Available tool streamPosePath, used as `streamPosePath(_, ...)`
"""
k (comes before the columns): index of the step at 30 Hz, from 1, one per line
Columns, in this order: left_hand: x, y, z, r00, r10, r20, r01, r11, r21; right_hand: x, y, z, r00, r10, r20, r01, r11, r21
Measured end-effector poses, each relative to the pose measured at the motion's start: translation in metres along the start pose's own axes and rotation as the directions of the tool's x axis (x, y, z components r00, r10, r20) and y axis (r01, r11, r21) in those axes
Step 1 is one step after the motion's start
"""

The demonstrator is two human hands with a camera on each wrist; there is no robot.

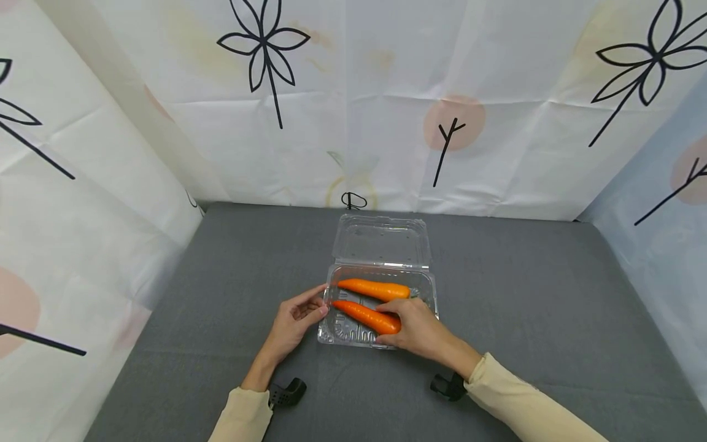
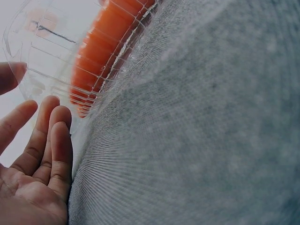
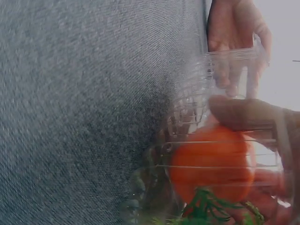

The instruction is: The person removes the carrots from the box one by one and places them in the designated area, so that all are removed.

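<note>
Two orange carrots lie in a clear plastic clamshell box (image 1: 359, 334), their narrow ends to the left. My right hand (image 1: 417, 328) reaches over the box's right side and grips the thick end of the nearer carrot (image 1: 361, 313), thumb on the near side and fingers on the far side. Behind it lies the other carrot (image 1: 372, 287). At the box's left wall my left hand (image 1: 293, 322) has its fingers relaxed, fingertips right at the rim. Through the plastic, the right wrist view shows feathery green leaves (image 3: 208, 206) beside the carrot's thick end.
The box's clear lid (image 1: 381, 239) stands folded back toward the rear. Under everything is a grey cloth-covered table (image 1: 525, 294). A white patterned curtain (image 1: 381, 147) closes off the back, with similar sheets at both sides. Black wrist cameras (image 1: 287, 393) sit below both hands.
</note>
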State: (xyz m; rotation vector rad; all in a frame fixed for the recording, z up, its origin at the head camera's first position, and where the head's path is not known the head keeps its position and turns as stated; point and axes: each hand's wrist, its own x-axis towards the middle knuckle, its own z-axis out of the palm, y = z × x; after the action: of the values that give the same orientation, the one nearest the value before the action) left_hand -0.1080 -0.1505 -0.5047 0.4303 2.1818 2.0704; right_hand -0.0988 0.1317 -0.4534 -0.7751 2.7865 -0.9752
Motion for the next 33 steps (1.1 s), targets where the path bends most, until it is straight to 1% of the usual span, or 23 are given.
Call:
streamPosePath(2, 0.000, -0.001, 0.000, 1.000, 0.002, 0.001, -0.002, 1.000, -0.001, -0.001, 0.000, -0.001, 1.000, 0.001, -0.020, 0.000, 0.999, 0.039)
streamPosePath(5, 0.000, -0.001, 0.000, 1.000, 0.004, -0.003, -0.004, 1.000, 0.007, -0.002, 0.000, -0.004, 0.998, 0.014, -0.053, -0.006, 0.991, 0.136)
streamPosePath(9, -0.001, -0.002, 0.000, 1.000, 0.005, -0.012, -0.005, 1.000, 0.025, -0.004, -0.003, -0.014, 0.995, 0.044, -0.090, -0.019, 0.967, 0.255)
streamPosePath(12, -0.001, -0.001, 0.000, 1.000, 0.001, -0.015, -0.001, 1.000, 0.027, -0.006, -0.006, -0.025, 0.989, 0.080, -0.123, -0.038, 0.949, 0.314)
streamPosePath(15, -0.001, -0.001, 0.000, 1.000, -0.001, -0.013, 0.001, 1.000, 0.026, -0.011, -0.005, -0.037, 0.980, 0.117, -0.160, -0.049, 0.925, 0.378)
streamPosePath(18, -0.001, -0.001, 0.000, 1.000, -0.002, -0.009, 0.002, 1.000, 0.021, -0.018, 0.002, -0.051, 0.967, 0.156, -0.201, -0.051, 0.893, 0.446)
streamPosePath(20, -0.001, -0.001, 0.000, 1.000, -0.003, -0.010, 0.003, 1.000, 0.020, -0.025, 0.009, -0.059, 0.955, 0.184, -0.233, -0.058, 0.885, 0.462)
streamPosePath(23, -0.001, -0.002, 0.000, 1.000, -0.006, -0.013, 0.007, 1.000, 0.020, -0.035, 0.024, -0.071, 0.930, 0.232, -0.286, -0.084, 0.889, 0.449)
streamPosePath(27, -0.001, -0.002, 0.000, 1.000, -0.009, -0.014, 0.009, 1.000, 0.015, -0.051, 0.048, -0.086, 0.882, 0.313, -0.353, -0.159, 0.902, 0.400)
streamPosePath(30, -0.001, -0.002, 0.000, 1.000, -0.011, -0.014, 0.011, 1.000, 0.015, -0.066, 0.066, -0.097, 0.835, 0.388, -0.390, -0.248, 0.898, 0.364)
streamPosePath(31, -0.001, -0.002, 0.000, 1.000, -0.013, -0.014, 0.013, 1.000, 0.016, -0.070, 0.072, -0.100, 0.817, 0.417, -0.399, -0.283, 0.892, 0.353)
streamPosePath(33, -0.001, -0.001, 0.000, 1.000, -0.016, -0.016, 0.016, 1.000, 0.018, -0.080, 0.083, -0.107, 0.776, 0.479, -0.410, -0.358, 0.870, 0.339)
